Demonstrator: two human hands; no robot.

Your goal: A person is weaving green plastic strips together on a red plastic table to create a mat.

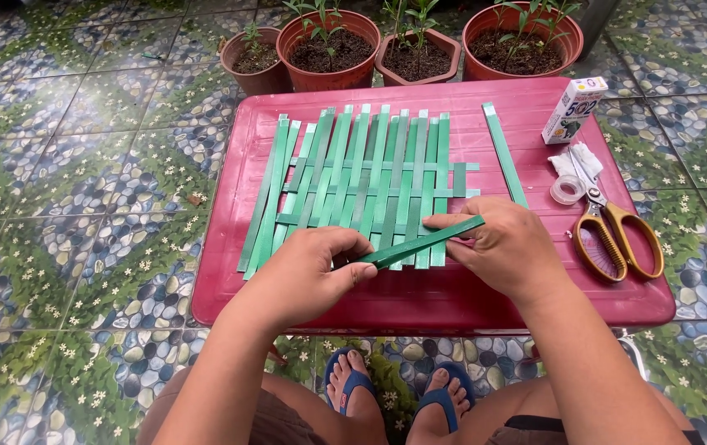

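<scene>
Scissors (617, 235), tape roll (567, 189), small box (573, 109) and potted plants (329, 49).

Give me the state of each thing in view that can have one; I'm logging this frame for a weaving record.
left hand: pinching one end of the green strip.
right hand: pinching the other end.
green strip: held slanted above the mat.
woven mat: partly woven, lying flat on the red table.
loose strip: lying apart, right of the mat.
scissors: closed, lying flat.
tape roll: lying flat.
small box: lying down.
</scene>
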